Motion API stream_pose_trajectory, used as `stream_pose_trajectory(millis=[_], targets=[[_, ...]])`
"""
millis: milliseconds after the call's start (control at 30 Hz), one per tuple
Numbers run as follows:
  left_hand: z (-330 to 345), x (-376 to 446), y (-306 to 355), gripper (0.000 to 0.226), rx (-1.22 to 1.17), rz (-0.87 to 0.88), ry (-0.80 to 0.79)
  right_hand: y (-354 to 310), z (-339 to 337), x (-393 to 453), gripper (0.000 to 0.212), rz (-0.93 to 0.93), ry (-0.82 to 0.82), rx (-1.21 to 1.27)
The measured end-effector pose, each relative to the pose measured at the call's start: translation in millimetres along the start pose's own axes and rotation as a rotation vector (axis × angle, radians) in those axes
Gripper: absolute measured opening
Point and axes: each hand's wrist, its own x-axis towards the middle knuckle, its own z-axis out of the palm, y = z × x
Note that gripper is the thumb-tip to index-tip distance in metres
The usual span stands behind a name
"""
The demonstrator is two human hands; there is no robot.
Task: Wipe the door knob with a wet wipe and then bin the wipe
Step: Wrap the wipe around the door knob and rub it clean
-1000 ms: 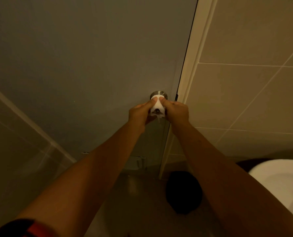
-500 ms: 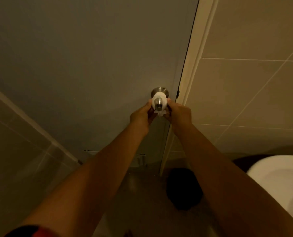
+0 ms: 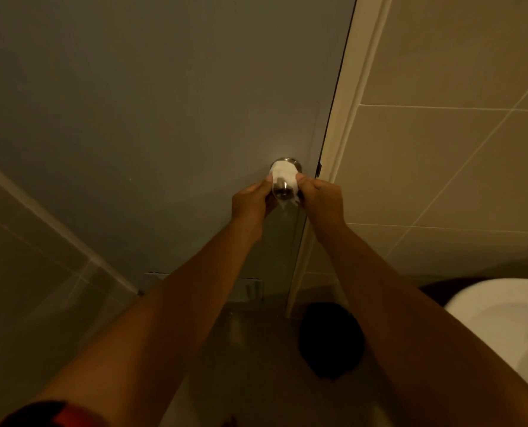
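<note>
A round metal door knob (image 3: 283, 189) sticks out of a grey door (image 3: 164, 118) near its right edge. A white wet wipe (image 3: 284, 174) is draped over the top of the knob, and its ends hang down on both sides. My left hand (image 3: 251, 201) pinches the wipe's left end, and my right hand (image 3: 321, 197) pinches its right end. Both hands sit just below the knob, one on each side. The knob's shiny front face shows between them.
A dark round bin (image 3: 332, 340) stands on the floor below the knob, next to the pale door frame (image 3: 339, 149). A white basin (image 3: 509, 328) juts in at the lower right. Beige tiled walls (image 3: 456, 164) flank the door.
The wipe has slid from covering the knob's front up over its top, so the metal face is now bare. Both hands have shifted slightly apart and stayed on the wipe's ends.
</note>
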Motion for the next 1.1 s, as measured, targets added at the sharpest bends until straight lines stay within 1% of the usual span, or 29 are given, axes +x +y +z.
stream_pose_trajectory(millis=[33,100,167,233,333,433,533,567,667,733,767,800,833,867,967,1033,1100], targets=[[-0.3,0.7,-1.6,0.028,-0.019,-0.041,-0.006,1.6,0.1,1.0,0.035,0.058,-0.031,0.013],[-2.6,-0.6,-4.5,0.019,-0.026,-0.079,-0.014,4.4,0.8,-1.4,0.032,0.166,-0.08,0.124],[-6.7,-4.5,-6.9,0.018,-0.023,-0.038,-0.026,8.5,0.9,-6.4,0.03,0.19,-0.078,0.191],[-11.1,-8.3,-8.2,0.026,0.027,0.076,-0.021,11.9,1.5,-12.0,0.03,0.117,-0.026,0.133],[-12.6,-9.5,-5.5,0.033,0.204,0.266,-0.003,7.7,1.5,-13.8,0.025,-0.054,0.042,0.023],[-6.7,-4.3,3.7,0.032,0.32,0.343,0.01,-1.6,1.3,-6.8,0.026,-0.144,0.05,-0.043],[0.0,0.8,12.0,0.03,0.354,0.325,0.005,-5.3,0.9,1.3,0.019,-0.139,0.064,-0.047],[1.4,2.4,12.8,0.03,0.332,0.293,0.005,-4.2,0.5,3.4,0.02,-0.111,0.06,-0.037],[1.7,3.7,10.9,0.034,0.241,0.166,0.02,0.3,0.3,4.2,0.034,-0.013,0.034,-0.022],[-1.3,4.6,5.7,0.032,0.182,0.098,0.023,6.1,1.5,1.6,0.03,0.004,-0.048,-0.109],[-3.1,3.0,2.7,0.028,0.155,0.077,0.019,9.6,2.2,0.7,0.03,0.01,-0.046,-0.131],[-5.4,0.5,-0.3,0.025,0.137,0.068,0.016,11.2,2.4,-2.1,0.032,0.046,-0.026,-0.088],[-7.8,-2.2,-3.7,0.025,0.121,0.073,0.012,12.7,2.7,-5.8,0.036,0.087,0.002,-0.014],[-9.8,-6.1,-6.3,0.028,0.113,0.093,0.01,15.1,2.3,-7.9,0.038,0.085,0.035,0.013],[-12.8,-12.6,-10.8,0.035,0.171,0.216,0.021,13.9,-0.4,-14.0,0.029,-0.042,0.039,-0.014],[-11.7,-12.4,-9.5,0.036,0.222,0.282,0.034,8.4,-1.5,-13.6,0.031,-0.113,0.036,-0.036],[-8.5,-11.5,-5.6,0.036,0.281,0.333,0.031,3.2,-2.2,-10.1,0.028,-0.163,0.045,-0.055]])
